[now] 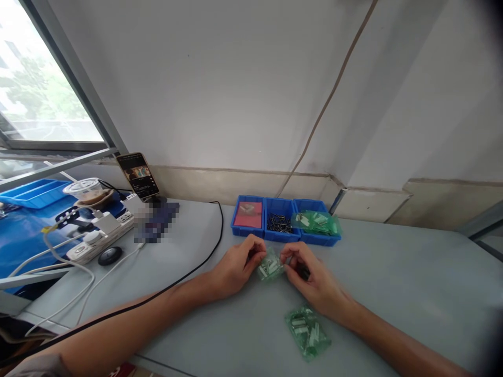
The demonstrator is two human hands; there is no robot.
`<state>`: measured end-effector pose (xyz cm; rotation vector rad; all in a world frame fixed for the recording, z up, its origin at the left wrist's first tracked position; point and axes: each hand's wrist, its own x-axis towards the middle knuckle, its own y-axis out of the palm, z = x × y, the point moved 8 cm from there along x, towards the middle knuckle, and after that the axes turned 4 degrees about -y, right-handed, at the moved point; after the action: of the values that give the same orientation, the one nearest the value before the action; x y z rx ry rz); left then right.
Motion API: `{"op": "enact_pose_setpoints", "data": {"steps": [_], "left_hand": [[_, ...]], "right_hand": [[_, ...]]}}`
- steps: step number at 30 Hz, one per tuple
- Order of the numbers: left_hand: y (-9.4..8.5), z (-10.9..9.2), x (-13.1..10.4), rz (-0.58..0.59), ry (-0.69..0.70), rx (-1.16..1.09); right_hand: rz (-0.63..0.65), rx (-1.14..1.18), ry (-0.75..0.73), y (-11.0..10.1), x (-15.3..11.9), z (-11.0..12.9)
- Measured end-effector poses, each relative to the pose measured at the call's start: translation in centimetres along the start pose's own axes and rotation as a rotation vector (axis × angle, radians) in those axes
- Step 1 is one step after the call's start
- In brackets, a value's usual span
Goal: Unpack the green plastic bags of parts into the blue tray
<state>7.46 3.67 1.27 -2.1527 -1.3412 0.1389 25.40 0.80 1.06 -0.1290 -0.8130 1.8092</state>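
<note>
Between my two hands is a small green clear plastic bag (270, 266) with white and metallic pieces inside. My left hand (239, 266) pinches the bag's left side between thumb and fingers. On the other side, the fingertips of my right hand (310, 275) are closed at the bag's right edge. A second green bag (308, 333) of similar pieces lies flat on the table, just below my right hand. Behind the hands stand joined blue bins: one with a red card (248, 214), one with dark metal screws (280, 223), one with more green bags (317, 223).
A black cable (188, 272) runs across the table and over my left forearm. To the left are a power strip (100, 235), a black mouse (110, 256), a phone (138, 175) on a stand, a lidded cup (85, 191) and a blue tray (37, 192). A wall stands behind.
</note>
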Motion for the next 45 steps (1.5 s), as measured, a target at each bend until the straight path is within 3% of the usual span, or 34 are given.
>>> {"op": "enact_pose_setpoints", "data": {"steps": [7,17,24,27,32,35,45], "left_hand": [[0.2,0.1,0.0,0.046,-0.002,-0.042],[0.0,-3.3,-0.7,0.031,0.323,0.085],[0.0,-2.3,-0.6,0.006,0.243,0.162],[-0.1,-1.8,-0.6,0.004,0.211,0.11],[0.4,-2.3,-0.7,0.037,0.253,0.153],[0.1,-2.1,-0.6,-0.005,0.237,0.187],[-0.1,-1.7,-0.3,-0.056,0.222,0.223]], "right_hand": [[0.024,-0.111,-0.175,0.6,0.1,0.9],[-0.111,-0.117,-0.195,-0.9,0.3,1.2],[-0.149,-0.051,0.053,-0.9,-0.2,-1.4],[-0.174,0.008,0.083,-0.9,-0.5,-1.8],[-0.128,-0.063,-0.007,-0.9,-0.2,-0.4],[-0.087,-0.094,-0.077,-0.8,-0.1,0.6],[-0.047,-0.077,-0.074,-0.5,-0.4,0.4]]}}
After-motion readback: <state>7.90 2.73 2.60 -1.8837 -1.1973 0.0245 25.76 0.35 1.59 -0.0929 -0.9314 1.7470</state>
